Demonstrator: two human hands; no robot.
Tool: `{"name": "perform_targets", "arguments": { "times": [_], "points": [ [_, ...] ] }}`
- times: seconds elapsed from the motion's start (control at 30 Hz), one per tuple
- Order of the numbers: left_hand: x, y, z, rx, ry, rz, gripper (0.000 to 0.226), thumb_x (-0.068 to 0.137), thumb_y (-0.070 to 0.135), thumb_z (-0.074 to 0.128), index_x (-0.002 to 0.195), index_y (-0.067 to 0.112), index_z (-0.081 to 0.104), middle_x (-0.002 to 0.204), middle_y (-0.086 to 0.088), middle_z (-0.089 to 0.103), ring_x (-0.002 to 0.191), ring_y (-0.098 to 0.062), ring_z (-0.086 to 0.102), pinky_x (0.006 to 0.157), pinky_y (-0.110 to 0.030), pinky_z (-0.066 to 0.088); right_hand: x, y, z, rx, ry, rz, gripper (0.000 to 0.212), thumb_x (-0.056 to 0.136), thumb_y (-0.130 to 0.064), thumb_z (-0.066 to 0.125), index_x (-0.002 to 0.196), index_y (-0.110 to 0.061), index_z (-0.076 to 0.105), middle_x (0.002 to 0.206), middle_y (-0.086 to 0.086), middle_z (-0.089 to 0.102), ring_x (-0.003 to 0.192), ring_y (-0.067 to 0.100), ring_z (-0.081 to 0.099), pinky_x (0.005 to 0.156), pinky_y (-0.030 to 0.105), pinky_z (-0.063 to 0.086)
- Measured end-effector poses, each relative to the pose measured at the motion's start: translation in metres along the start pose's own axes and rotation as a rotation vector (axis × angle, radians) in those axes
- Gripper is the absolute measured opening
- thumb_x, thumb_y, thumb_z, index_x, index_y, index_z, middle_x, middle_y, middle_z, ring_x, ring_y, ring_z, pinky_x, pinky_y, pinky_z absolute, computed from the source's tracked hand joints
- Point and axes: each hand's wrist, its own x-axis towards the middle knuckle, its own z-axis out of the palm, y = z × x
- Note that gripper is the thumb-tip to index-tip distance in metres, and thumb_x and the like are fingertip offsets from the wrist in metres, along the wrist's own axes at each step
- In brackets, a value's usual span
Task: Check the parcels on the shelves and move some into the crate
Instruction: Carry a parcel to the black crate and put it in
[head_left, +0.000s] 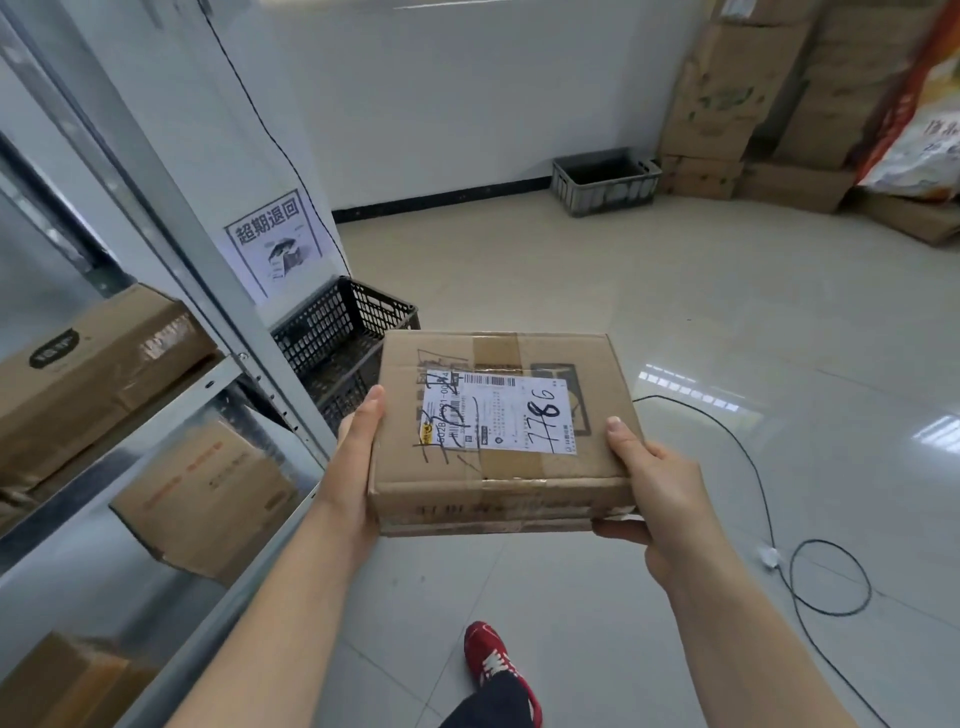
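Judging from the head view, the parcel (498, 431) is a flat cardboard box taped along its top and front. It looks stiff enough to keep its shape and probably light, since it sits level on a grip at its two short ends alone. The plain cardboard should not slip much, though the glossy tape and the white label (498, 415) would give less hold. The side edges are therefore the sensible place to take it, with a thumb on top and fingers beneath.

That is how it is carried now. The left hand (358, 457) clasps the left end, its thumb lying along the top edge and its fingers hidden under the box. The right hand (654, 493) clasps the right end, thumb on the top near the corner and fingers curled below. The parcel hangs in the air between both hands, at chest height above the tiled floor (571, 597) and clear of the shelves (130, 452) on the left. The black mesh crate (332, 332) stands on the floor just beyond it and to the left, beside the shelf post, partly hidden by the box.
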Motion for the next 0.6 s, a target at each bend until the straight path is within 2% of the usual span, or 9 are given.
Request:
{"name": "perform_targets", "arguments": {
  "times": [0.13,0.33,0.43,0.6],
  "points": [
    [0.058,0.017,0.01,-0.012,0.033,-0.025,0.085,0.071,0.072,0.068,0.141,0.025,0.053,0.128,-0.011,0.07,0.116,-0.032,0.068,0.094,-0.051,0.057,0.054,-0.034,0.024,-0.033,-0.014,0.016,0.032,0.097,-0.044,0.064,0.097,-0.013,0.071,0.095,0.007,0.072,0.083,0.026,0.069,0.08,0.058,0.061],
    [0.13,0.059,0.018,-0.03,0.092,0.009,0.079,0.075,0.072,0.063,0.139,0.026,0.055,0.127,-0.009,0.07,0.114,-0.03,0.069,0.083,-0.043,0.058,0.121,-0.09,0.072,-0.064,-0.063,-0.003,0.031,0.098,-0.043,0.063,0.096,-0.013,0.07,0.093,0.003,0.069,0.082,0.021,0.067,0.08,0.056,0.062],
    [0.155,0.079,0.017,-0.002,0.109,0.032,0.075,0.078,0.075,0.06,0.137,0.029,0.057,0.126,-0.007,0.071,0.113,-0.03,0.069,0.082,-0.044,0.058,0.147,-0.113,0.094,-0.081,-0.094,-0.017,0.03,0.098,-0.042,0.063,0.093,-0.014,0.07,0.092,0.003,0.069,0.082,0.022,0.067,0.077,0.052,0.062],
    [0.19,0.102,0.015,-0.049,0.16,0.027,0.073,0.082,0.074,0.057,0.138,0.027,0.056,0.126,-0.008,0.071,0.113,-0.03,0.07,0.072,-0.037,0.06,0.19,-0.142,0.128,-0.131,-0.149,-0.022,0.029,0.098,-0.043,0.063,0.094,-0.015,0.07,0.095,0.003,0.07,0.089,0.025,0.068,0.083,0.056,0.061]
  ]
}}
